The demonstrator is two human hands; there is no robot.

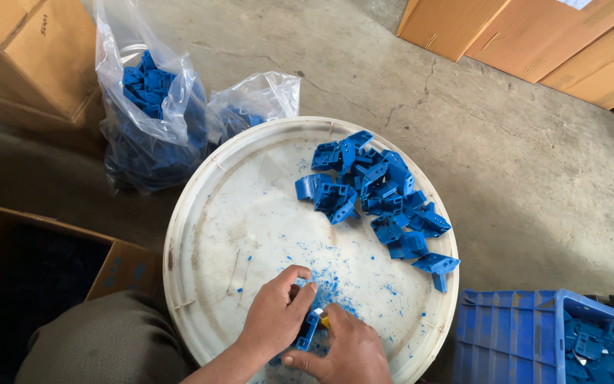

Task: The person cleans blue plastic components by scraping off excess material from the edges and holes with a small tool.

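Far left: open cardboard box [51,263] at lower left, more cartons [30,50] upper left. Next, two clear plastic bags [158,107] of blue parts on the concrete floor [520,163]. Centre: white round tray [250,206], blue shavings [335,284] scattered on it. My left hand [276,313], bottom centre, fingers curled and pinching one blue plastic part [308,331] over the tray's near edge. My right hand [349,352] touches it from below, pinched on a small yellow-tipped tool [323,320]; can't tell its kind. Pile of blue parts [378,192] upper right of the tray. Blue crate [534,334] with more parts at lower right.
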